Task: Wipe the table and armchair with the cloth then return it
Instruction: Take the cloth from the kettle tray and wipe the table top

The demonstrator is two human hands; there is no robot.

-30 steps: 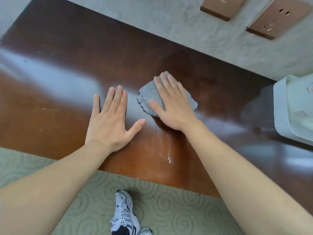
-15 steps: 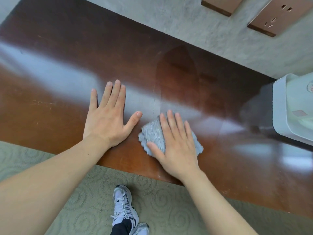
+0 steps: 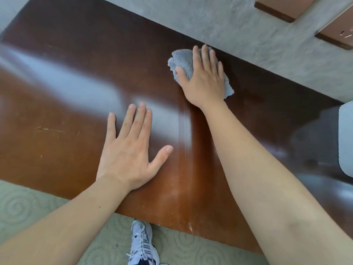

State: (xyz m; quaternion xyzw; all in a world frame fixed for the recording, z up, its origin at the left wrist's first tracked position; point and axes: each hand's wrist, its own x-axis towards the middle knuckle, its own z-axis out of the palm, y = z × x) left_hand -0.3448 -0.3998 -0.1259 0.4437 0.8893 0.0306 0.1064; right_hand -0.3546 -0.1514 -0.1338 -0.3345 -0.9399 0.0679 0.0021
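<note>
My right hand (image 3: 205,79) lies flat, fingers straight, pressing the cloth (image 3: 181,62) onto the tabletop (image 3: 76,54) by the wall, prob. for even wipe pressure. Left hand (image 3: 129,150) spread flat on tabletop, w/o cloth, bracing me.

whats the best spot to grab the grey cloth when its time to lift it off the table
Probably the bunched left edge of the grey cloth, coming from the left. It puckers up off the table there, giving fingers a fold to pinch, while the right hand presses flat over the rest and the wall crowds the far side.
</note>
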